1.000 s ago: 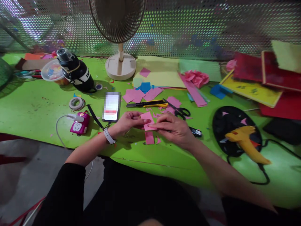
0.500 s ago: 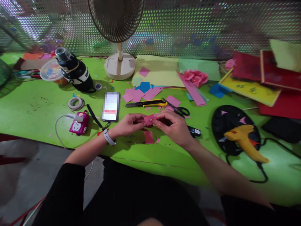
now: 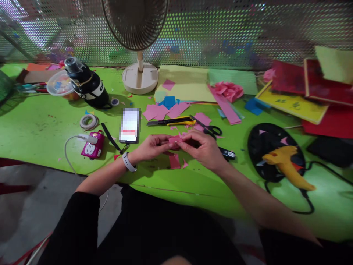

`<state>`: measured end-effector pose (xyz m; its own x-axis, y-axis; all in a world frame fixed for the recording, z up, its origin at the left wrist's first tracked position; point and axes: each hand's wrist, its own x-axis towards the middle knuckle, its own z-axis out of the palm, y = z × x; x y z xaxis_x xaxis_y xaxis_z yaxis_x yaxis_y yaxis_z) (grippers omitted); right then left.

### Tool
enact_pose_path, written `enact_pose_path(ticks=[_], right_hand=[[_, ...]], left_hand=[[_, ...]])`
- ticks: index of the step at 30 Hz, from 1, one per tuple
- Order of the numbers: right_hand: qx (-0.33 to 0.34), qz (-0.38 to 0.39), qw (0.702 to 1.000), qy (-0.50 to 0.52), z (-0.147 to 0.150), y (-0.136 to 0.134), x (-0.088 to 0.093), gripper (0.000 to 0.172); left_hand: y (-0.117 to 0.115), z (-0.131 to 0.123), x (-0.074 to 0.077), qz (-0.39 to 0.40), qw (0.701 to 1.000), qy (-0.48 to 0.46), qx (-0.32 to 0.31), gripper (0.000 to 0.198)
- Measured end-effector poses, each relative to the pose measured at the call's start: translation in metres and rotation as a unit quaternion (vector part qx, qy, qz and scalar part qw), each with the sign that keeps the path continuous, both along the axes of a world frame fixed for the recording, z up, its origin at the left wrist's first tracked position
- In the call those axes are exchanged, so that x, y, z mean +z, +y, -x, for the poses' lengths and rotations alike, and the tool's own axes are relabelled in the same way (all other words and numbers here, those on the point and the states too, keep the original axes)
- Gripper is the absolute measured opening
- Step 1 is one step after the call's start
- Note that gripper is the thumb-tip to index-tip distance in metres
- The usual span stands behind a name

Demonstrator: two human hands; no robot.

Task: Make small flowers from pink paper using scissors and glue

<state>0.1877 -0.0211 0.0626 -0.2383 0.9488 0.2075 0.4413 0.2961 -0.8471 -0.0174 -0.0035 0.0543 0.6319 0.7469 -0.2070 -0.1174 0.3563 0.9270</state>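
Observation:
Both my hands meet over the front of the green table [image 3: 41, 125]. My left hand [image 3: 151, 146] and my right hand [image 3: 202, 148] pinch the same small folded pink paper piece [image 3: 175, 140] between their fingertips, just above the tabletop. Under them lies another pink paper square [image 3: 174, 161] with small pink scraps beside it. A white band sits on my left wrist. Just behind my right hand are black-handled scissors [image 3: 211, 129] and a yellow utility knife [image 3: 172, 122].
A phone [image 3: 129, 125], a pink gadget with a cable [image 3: 93, 145], a tape roll [image 3: 88, 121] and a black bottle [image 3: 87, 83] lie to the left. A fan base [image 3: 140, 78] and pink paper squares [image 3: 165, 110] are behind. A yellow glue gun [image 3: 286, 165] rests on a black mat at right.
The pink paper went from a flat, open piece to a small folded one between my fingertips. My hands rose slightly and drew closer together.

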Motion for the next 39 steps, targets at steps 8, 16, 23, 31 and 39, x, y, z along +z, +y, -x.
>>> enact_pose_path(ticks=[8,16,23,31,39], right_hand=[[0.008,0.008,1.000,-0.004,-0.002,0.000,-0.001,0.019],[0.003,0.026,1.000,0.007,-0.002,0.000,0.002,0.019],[0.003,0.038,0.999,0.014,-0.002,-0.001,0.001,0.022],[0.006,0.061,0.998,0.027,-0.002,-0.001,0.000,0.020],[-0.030,0.103,0.988,0.110,-0.004,0.000,-0.002,0.031]], left_hand=[[0.000,0.001,-0.003,-0.047,0.999,0.000,-0.013,0.038],[0.001,0.002,-0.006,-0.064,0.998,-0.005,-0.019,0.038],[0.002,0.002,-0.007,-0.064,0.997,-0.015,-0.028,0.040],[0.003,0.004,-0.012,-0.079,0.996,-0.018,-0.023,0.050],[0.003,0.006,-0.011,-0.090,0.996,0.009,-0.018,0.055]])
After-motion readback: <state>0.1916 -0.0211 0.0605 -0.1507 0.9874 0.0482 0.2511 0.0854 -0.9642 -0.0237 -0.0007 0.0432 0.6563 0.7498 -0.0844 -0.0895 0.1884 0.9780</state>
